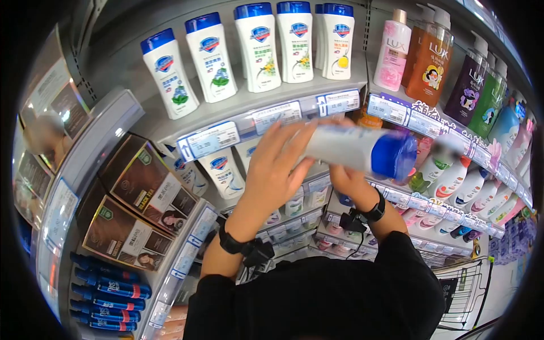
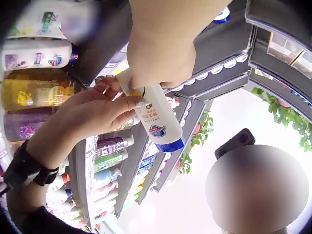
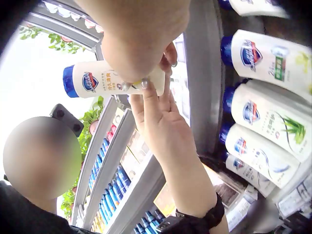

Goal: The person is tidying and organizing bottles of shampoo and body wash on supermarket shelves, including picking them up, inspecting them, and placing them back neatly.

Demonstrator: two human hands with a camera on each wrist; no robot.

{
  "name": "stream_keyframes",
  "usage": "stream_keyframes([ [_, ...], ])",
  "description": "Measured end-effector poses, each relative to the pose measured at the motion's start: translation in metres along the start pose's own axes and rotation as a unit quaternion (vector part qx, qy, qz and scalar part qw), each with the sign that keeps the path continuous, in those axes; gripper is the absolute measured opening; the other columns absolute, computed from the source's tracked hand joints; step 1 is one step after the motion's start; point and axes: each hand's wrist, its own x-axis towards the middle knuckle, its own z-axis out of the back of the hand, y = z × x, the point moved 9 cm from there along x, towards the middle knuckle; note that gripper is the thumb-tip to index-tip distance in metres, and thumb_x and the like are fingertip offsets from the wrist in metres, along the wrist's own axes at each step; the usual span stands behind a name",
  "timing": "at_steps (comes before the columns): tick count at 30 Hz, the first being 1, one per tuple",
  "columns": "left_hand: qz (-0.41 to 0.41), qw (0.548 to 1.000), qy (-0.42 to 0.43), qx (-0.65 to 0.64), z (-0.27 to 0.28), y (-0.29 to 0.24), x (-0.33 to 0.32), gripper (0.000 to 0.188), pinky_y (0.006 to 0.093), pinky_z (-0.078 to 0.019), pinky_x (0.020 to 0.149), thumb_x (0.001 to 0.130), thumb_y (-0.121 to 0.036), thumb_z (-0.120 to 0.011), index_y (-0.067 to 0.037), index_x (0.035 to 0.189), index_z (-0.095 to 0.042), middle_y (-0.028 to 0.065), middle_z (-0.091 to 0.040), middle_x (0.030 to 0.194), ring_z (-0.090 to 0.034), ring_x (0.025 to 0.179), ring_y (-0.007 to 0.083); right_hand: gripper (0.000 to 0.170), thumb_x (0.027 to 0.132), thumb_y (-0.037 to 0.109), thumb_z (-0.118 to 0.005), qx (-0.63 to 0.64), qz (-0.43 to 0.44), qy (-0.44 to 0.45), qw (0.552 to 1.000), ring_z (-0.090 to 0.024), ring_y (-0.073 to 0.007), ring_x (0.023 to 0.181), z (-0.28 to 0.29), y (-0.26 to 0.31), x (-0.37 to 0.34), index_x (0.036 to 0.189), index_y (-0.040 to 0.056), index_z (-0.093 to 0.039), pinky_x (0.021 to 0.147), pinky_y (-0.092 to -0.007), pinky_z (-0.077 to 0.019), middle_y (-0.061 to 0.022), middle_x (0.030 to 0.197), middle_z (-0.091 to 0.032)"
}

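Note:
A white body wash bottle (image 1: 345, 146) with a blue cap lies nearly sideways in the air before the shelf, its cap pointing right in the head view. At its base end, my left hand (image 1: 277, 164) holds it between thumb and fingers. From below, my right hand (image 1: 347, 178) grips the same end of the body, partly hidden by the bottle. The left wrist view shows the bottle's (image 2: 158, 117) printed front with a shield logo and orange lettering. Fingertips of the left hand (image 3: 168, 124) meet the base in the right wrist view.
A row of similar white bottles (image 1: 258, 51) stands on the shelf behind. Pump bottles (image 1: 430, 62) fill the shelf at right, with more bottles (image 1: 447, 181) below. Hair-dye boxes (image 1: 150, 187) and blue bottles (image 1: 110, 297) stand at left. A wire cart (image 1: 467, 289) is at lower right.

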Motion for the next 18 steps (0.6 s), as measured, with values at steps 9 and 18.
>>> stream_keyframes([
  [9, -0.067, 0.995, -0.044, 0.057, -0.055, 0.017, 0.064, 0.055, 0.0383, -0.0455, 0.082, 0.071, -0.009, -0.067, -0.005, 0.122, -0.050, 0.0142, -0.059, 0.101, -0.057, 0.091, 0.0308, 0.036, 0.083, 0.008, -0.060, -0.088, 0.017, -0.164, 0.982, -0.059, -0.0134, 0.072, 0.062, -0.014, 0.050, 0.113, -0.0039, -0.043, 0.063, -0.0249, -0.0474, -0.0110, 0.088, -0.061],
  [18, -0.085, 0.993, -0.076, 0.032, -0.082, 0.020, 0.090, 0.056, 0.0384, -0.0452, 0.076, 0.072, -0.008, -0.067, -0.001, 0.124, -0.046, 0.0145, -0.058, 0.094, -0.055, 0.087, 0.0305, 0.037, 0.085, 0.015, -0.061, -0.179, 0.086, -0.190, 0.961, -0.054, -0.0106, 0.068, 0.087, -0.009, 0.080, 0.109, -0.0045, -0.042, 0.058, -0.0224, -0.0435, -0.0103, 0.089, -0.060],
])
